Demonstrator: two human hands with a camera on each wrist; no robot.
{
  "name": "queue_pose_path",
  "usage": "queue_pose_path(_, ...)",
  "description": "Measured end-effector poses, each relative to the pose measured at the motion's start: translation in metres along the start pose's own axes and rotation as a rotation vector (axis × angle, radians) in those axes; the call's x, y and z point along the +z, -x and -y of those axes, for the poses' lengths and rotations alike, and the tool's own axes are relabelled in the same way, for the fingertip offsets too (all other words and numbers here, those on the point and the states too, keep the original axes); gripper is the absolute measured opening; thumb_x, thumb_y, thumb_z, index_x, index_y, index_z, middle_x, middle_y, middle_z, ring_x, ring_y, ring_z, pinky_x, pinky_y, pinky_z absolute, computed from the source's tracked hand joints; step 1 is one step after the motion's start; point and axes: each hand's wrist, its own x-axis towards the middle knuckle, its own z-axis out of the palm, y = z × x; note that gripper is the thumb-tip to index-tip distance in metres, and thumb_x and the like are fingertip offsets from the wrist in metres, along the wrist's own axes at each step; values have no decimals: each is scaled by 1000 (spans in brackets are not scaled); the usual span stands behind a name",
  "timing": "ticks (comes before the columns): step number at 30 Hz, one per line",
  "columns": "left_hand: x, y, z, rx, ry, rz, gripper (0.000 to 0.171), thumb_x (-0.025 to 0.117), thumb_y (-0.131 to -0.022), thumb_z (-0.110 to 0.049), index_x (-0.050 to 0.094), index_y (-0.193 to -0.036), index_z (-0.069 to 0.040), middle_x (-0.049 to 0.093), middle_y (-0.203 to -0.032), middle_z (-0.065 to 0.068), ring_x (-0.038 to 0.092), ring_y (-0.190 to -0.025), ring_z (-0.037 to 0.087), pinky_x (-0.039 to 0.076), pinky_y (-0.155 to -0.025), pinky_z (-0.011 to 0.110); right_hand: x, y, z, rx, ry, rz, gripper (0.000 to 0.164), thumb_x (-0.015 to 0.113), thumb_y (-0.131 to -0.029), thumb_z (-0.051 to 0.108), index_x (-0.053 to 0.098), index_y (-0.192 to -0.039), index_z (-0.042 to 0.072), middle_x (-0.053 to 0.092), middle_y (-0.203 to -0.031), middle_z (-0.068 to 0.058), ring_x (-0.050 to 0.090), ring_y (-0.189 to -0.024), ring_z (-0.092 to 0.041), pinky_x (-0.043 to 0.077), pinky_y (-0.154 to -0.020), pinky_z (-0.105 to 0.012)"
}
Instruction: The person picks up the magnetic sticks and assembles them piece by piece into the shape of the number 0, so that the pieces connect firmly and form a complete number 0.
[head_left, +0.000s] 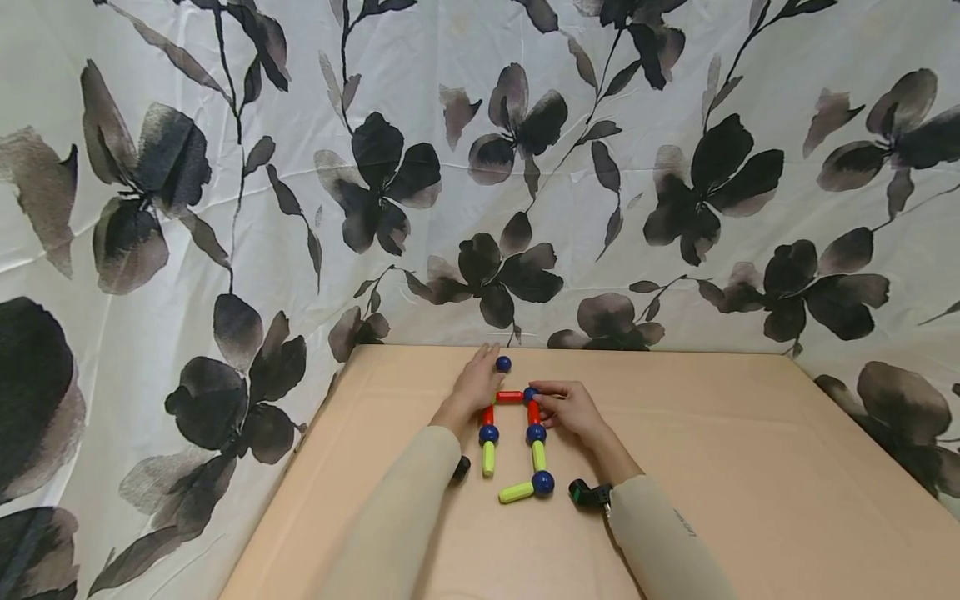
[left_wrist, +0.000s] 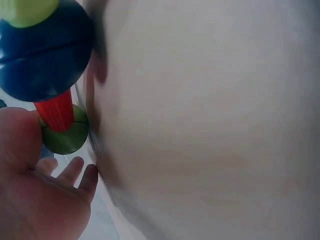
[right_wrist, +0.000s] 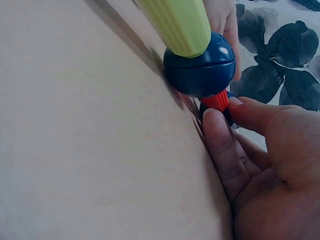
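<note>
A frame of magnetic sticks and balls lies on the table in the head view. My left hand (head_left: 474,383) is at its far left corner, thumb against a green ball (left_wrist: 67,137), fingers beyond it. A red stick (left_wrist: 57,112) runs from that ball to a nearer blue ball (left_wrist: 45,52). At the far right corner my right hand (head_left: 570,410) pinches a blue ball (head_left: 531,394) between thumb and finger. The red crosspiece stick (head_left: 510,397) lies between both hands. Down the right side come a red stick (head_left: 534,412), a blue ball (head_left: 536,433) and a yellow-green stick (head_left: 538,455).
A loose blue ball (head_left: 503,364) sits beyond the frame, beside the left fingers. At the near end, a blue ball (head_left: 543,482) carries a sideways yellow-green stick (head_left: 516,492). Another yellow-green stick (head_left: 489,458) ends the left side. Floral cloth (head_left: 420,292) hangs behind the table (head_left: 712,467).
</note>
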Motion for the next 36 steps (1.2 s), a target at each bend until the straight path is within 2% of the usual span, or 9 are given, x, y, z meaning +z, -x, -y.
queue_pose_path(3, 0, 0, -3, 29, -15, 25, 59, 49, -111, -24, 30, -165, -11, 21, -173, 16, 31, -155, 42, 29, -124, 57, 0, 0, -1, 1, -3, 1, 37, 65, -103, 8, 65, -139, 2, 69, -110, -17, 65, -69, -17, 62, -63, -29)
queue_pose_path(6, 0, 0, -5, 55, -41, 39, 55, 46, -112, -26, 35, -163, -11, 29, -170, 15, 36, -152, 41, 32, -123, 55, -1, 0, -1, 1, -5, 1, 37, 65, -103, 8, 65, -139, 2, 70, -108, -17, 66, -69, -17, 62, -63, -29)
queue_pose_path(10, 1, 2, -6, 28, -59, 20, 50, 49, -111, -28, 44, -158, -14, 44, -155, 16, 47, -140, 36, 42, -117, 49, 0, 1, 0, 3, -1, -2, 37, 65, -102, 8, 65, -139, 2, 70, -108, -17, 66, -69, -17, 62, -63, -29)
queue_pose_path(15, 4, 1, -7, -25, -52, -7, 41, 58, -108, -28, 53, -147, -18, 48, -146, 13, 50, -131, 31, 46, -111, 44, 1, 1, 0, 12, 3, -7, 37, 66, -102, 8, 66, -138, 3, 69, -109, -17, 66, -70, -18, 62, -64, -30)
queue_pose_path(19, 3, 0, -10, -1, -81, -7, 30, 59, -107, -23, 56, -136, -16, 56, -141, 10, 55, -123, 28, 49, -109, 43, 1, 0, -1, 11, -4, -6, 37, 66, -102, 7, 66, -138, 3, 70, -108, -17, 66, -69, -18, 62, -64, -30)
queue_pose_path(23, 2, 1, -14, 21, -93, 13, 28, 60, -107, -21, 56, -134, -15, 64, -129, 7, 59, -111, 25, 52, -103, 41, 1, 1, -1, 9, -5, 0, 37, 65, -102, 6, 65, -139, 2, 69, -107, -17, 65, -69, -18, 62, -64, -30)
queue_pose_path(26, 3, 0, -15, 25, -100, 24, 28, 61, -106, -21, 56, -134, -16, 67, -123, 6, 61, -105, 23, 53, -101, 40, 1, 1, 0, 12, -4, -2, 37, 65, -102, 5, 66, -139, 3, 68, -106, -17, 65, -69, -18, 62, -64, -30)
queue_pose_path(31, 8, -3, -16, 26, -146, 30, 29, 62, -106, -25, 55, -133, -19, 67, -122, 4, 62, -103, 21, 54, -99, 38, 1, 2, 1, 5, -1, -11, 36, 65, -102, 5, 66, -138, 2, 69, -107, -19, 65, -69, -18, 62, -63, -29)
queue_pose_path(36, 9, -2, -17, 19, -116, 27, 30, 60, -107, -25, 54, -135, -19, 65, -124, 5, 62, -105, 22, 53, -100, 39, 0, 2, 1, 9, 8, -4, 37, 65, -102, 5, 66, -138, 2, 69, -112, -20, 65, -70, -18, 62, -64, -29)
